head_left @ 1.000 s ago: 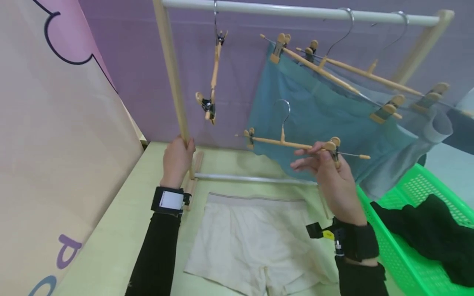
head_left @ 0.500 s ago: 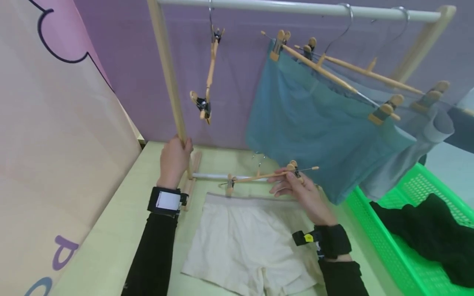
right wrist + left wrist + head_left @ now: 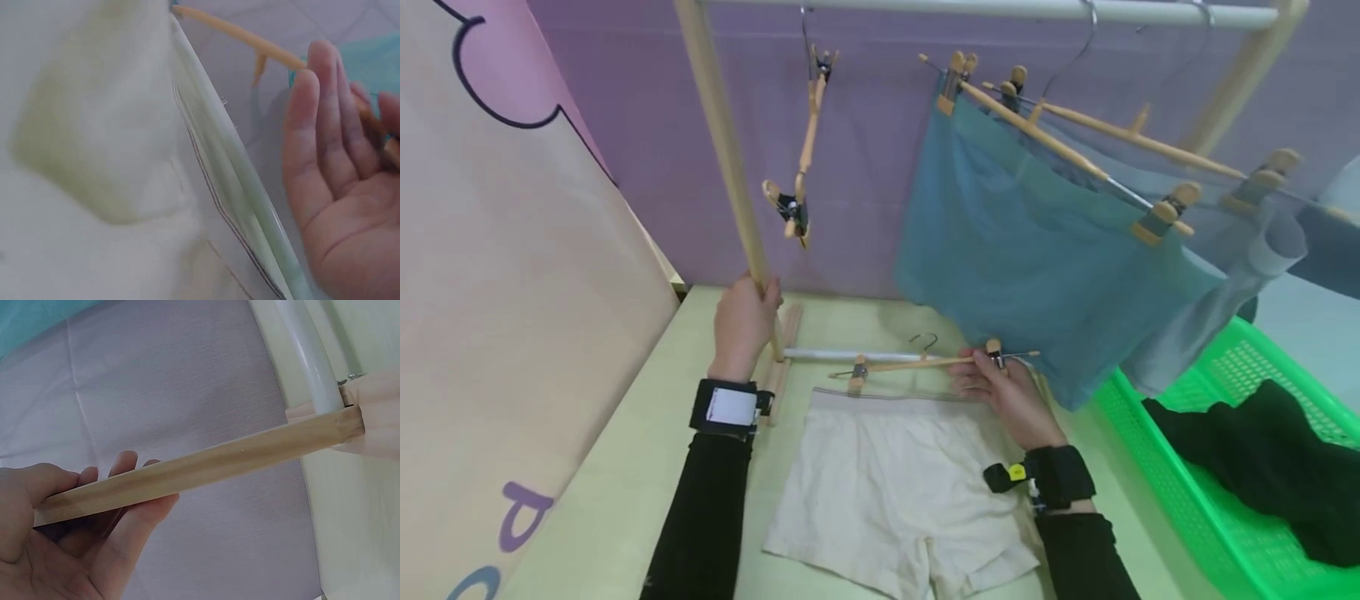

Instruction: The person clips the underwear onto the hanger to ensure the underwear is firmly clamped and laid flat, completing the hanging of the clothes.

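Observation:
My left hand [image 3: 743,325] grips the wooden side post [image 3: 724,137] of a small drying rack; in the left wrist view, thumb and fingers lie round the post [image 3: 219,459]. With my right hand [image 3: 1009,398] I hold a wooden clip hanger [image 3: 895,364] by its right end, beside the clip. Its hook points toward the back. The hanger lies just above the waistband of cream shorts [image 3: 895,475], which are spread flat on the table. In the right wrist view, the hanger bar [image 3: 231,29] passes behind the fingers, partly hidden by them.
Teal shorts [image 3: 1015,225] and a grey garment [image 3: 1187,321] hang from the rack's white top rail [image 3: 940,7] on clip hangers. A bare hanger [image 3: 805,142] dangles at left. The green basket [image 3: 1165,492] at right holds black cloth [image 3: 1262,471].
My right hand has lowered the hanger and brought it left, from in front of the teal shorts to the cream waistband. My left hand keeps its grip on the post.

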Tool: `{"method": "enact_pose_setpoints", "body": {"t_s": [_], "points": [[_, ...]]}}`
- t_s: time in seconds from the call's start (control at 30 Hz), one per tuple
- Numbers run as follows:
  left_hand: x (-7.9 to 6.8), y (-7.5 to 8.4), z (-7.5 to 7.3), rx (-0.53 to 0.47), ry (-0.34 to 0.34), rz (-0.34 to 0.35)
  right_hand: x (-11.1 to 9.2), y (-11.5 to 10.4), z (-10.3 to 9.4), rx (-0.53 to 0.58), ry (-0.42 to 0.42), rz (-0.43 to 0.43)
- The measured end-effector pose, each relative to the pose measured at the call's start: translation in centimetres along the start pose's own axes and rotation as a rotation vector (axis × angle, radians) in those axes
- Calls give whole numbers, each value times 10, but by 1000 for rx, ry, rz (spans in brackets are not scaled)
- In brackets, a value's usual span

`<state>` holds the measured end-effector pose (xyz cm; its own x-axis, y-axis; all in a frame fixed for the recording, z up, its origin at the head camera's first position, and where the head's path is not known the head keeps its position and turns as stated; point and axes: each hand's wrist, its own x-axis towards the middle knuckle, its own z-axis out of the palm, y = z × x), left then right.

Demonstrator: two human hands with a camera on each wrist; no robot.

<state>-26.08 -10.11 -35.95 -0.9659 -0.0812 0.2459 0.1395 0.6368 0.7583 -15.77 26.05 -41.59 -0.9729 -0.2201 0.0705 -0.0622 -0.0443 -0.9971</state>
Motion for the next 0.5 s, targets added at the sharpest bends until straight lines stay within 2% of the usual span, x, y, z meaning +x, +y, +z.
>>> {"method": "enact_pose_setpoints", "body": {"t_s": [0.3,0.4,0.5], "points": [[-2,-3,-8,5,6,-5,-1,-5,-3,275,57,262],[-2,-3,-9,4,5,-10,-2,-6,-3,294,89,319],[-1,-3,-10,8,2,-15,-2,-6,-2,252,97,344]]}}
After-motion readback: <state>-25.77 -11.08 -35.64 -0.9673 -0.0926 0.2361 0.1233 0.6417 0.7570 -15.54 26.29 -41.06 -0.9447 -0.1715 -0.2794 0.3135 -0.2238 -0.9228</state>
